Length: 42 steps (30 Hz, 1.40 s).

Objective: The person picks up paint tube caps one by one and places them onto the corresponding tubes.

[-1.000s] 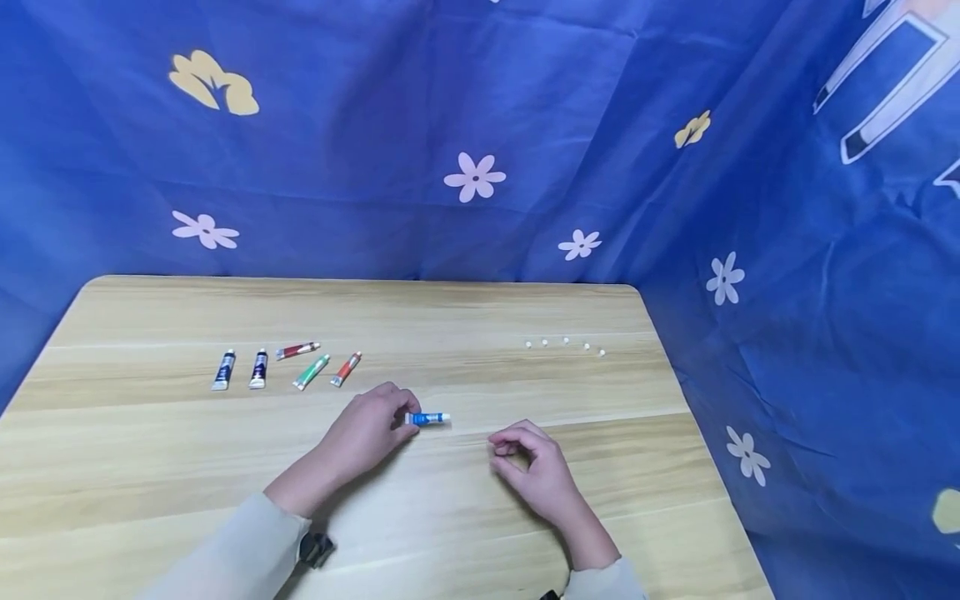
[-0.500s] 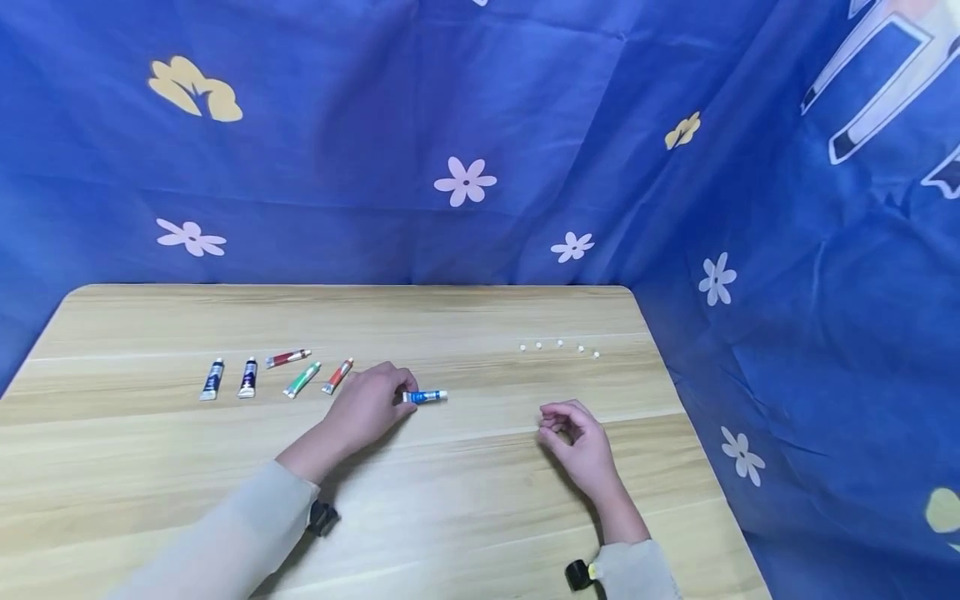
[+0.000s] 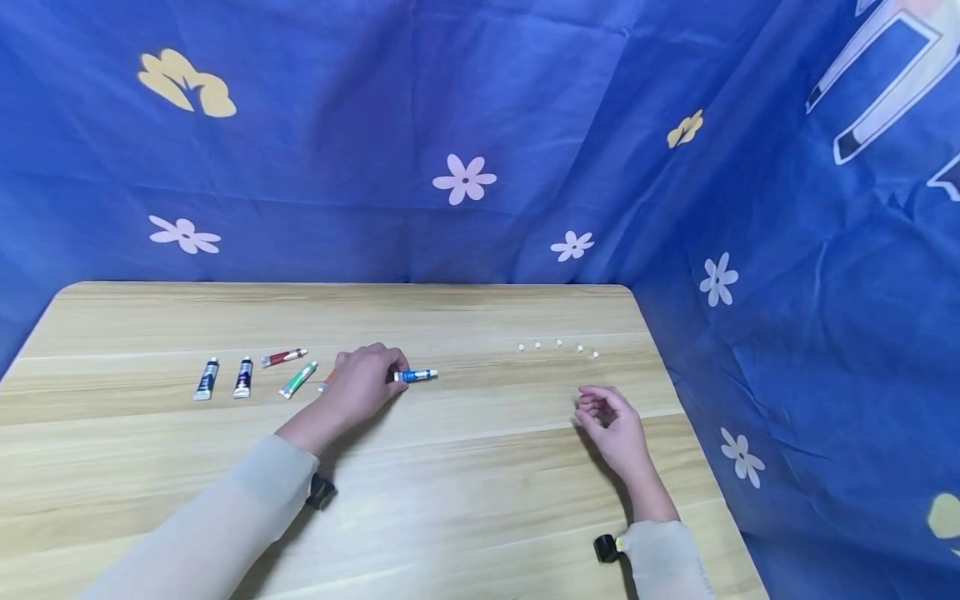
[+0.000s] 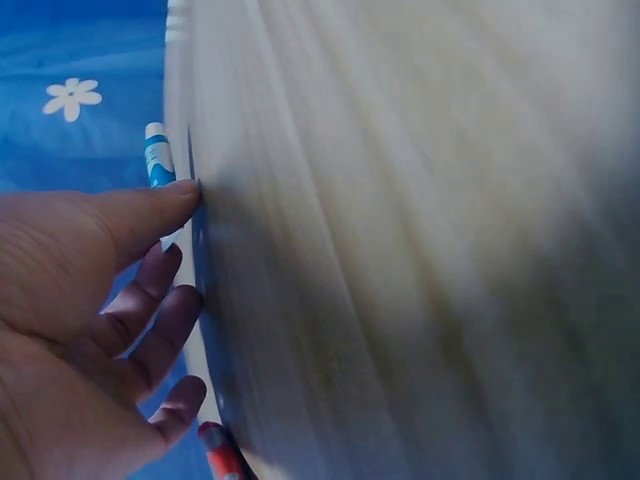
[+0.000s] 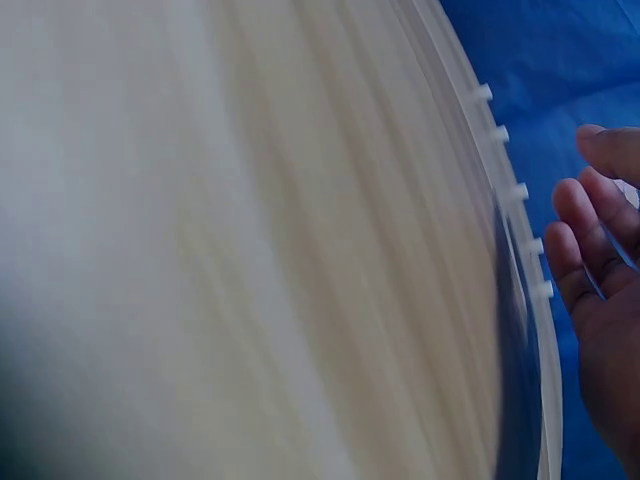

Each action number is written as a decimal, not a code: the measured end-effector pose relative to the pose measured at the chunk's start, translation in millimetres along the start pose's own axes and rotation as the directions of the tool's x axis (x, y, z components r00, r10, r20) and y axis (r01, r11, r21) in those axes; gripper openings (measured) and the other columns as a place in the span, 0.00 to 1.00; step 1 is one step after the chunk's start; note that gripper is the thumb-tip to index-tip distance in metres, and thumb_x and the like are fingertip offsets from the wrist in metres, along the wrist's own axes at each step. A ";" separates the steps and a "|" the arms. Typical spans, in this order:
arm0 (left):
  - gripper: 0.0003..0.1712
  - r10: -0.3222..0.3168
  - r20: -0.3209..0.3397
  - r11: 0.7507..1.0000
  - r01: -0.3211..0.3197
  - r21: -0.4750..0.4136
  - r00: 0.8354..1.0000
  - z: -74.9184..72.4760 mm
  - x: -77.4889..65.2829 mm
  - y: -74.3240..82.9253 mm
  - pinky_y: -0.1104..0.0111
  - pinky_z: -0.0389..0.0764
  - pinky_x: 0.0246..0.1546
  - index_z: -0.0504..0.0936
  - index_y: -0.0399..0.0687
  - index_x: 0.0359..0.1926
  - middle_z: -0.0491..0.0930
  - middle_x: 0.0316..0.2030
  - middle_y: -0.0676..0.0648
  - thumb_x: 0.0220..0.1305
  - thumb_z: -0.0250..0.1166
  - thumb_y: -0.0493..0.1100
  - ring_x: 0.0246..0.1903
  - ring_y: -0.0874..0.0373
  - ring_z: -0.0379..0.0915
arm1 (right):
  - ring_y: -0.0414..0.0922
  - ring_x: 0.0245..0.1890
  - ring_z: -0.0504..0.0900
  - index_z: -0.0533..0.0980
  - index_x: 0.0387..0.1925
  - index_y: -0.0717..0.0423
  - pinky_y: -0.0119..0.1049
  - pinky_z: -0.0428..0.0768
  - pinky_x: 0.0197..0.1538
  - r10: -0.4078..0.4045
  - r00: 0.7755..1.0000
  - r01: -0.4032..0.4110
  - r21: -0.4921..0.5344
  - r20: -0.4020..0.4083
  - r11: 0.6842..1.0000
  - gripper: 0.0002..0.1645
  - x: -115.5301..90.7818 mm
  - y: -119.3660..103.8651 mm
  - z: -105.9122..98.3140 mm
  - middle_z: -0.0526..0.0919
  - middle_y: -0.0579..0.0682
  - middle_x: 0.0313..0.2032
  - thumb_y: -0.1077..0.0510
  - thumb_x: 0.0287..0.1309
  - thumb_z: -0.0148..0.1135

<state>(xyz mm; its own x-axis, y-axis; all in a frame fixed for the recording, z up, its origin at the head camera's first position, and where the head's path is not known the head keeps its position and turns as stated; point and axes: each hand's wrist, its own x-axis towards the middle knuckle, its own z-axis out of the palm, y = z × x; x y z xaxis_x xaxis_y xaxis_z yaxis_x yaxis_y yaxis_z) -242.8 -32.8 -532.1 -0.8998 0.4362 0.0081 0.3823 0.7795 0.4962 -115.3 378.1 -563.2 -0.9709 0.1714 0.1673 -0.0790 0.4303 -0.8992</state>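
In the head view my left hand (image 3: 362, 382) pinches a small blue paint tube (image 3: 417, 376) by its flat end, between thumb and fingers. The tube's white-tipped end (image 4: 153, 135) points right, away from the hand. In the left wrist view the thumb covers part of the tube, and the other fingers are bent loosely. An orange-red paint tube (image 3: 326, 383) is mostly hidden behind this hand. My right hand (image 3: 617, 429) hovers at the right side of the table, fingers loosely curved and thumb apart from them. Nothing shows between its fingertips (image 5: 566, 195).
Left of my left hand lie a green tube (image 3: 298, 379), a dark red tube (image 3: 283, 357) and two dark blue tubes (image 3: 242, 377). Several small white caps (image 3: 558, 342) form a row at the back right. A blue flowered cloth (image 3: 337, 150) hangs behind the wooden table (image 3: 450, 500).
My left hand has moved away from me with the blue tube, now covering most of the orange-red one. My right hand has moved right and farther back, away from the tube.
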 end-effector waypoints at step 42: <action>0.22 -0.037 -0.031 0.999 0.038 0.019 0.999 -7.0 7.3 -13.8 0.56 0.66 0.43 0.85 0.49 0.55 0.85 0.42 0.47 0.67 0.78 0.53 0.44 0.47 0.81 | 0.28 0.38 0.80 0.82 0.56 0.68 0.16 0.79 0.44 0.113 0.992 -0.121 -0.156 -0.061 0.980 0.20 68.5 37.6 -36.2 0.86 0.68 0.46 0.73 0.63 0.72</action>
<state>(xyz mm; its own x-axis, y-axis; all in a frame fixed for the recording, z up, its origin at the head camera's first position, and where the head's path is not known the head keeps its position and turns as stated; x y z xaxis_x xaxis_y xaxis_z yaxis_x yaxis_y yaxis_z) -256.1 -43.5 -532.8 -0.9195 0.3927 0.0169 0.3520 0.8036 0.4798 -176.6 438.1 -570.9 -0.9581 0.2722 0.0891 0.0753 0.5396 -0.8386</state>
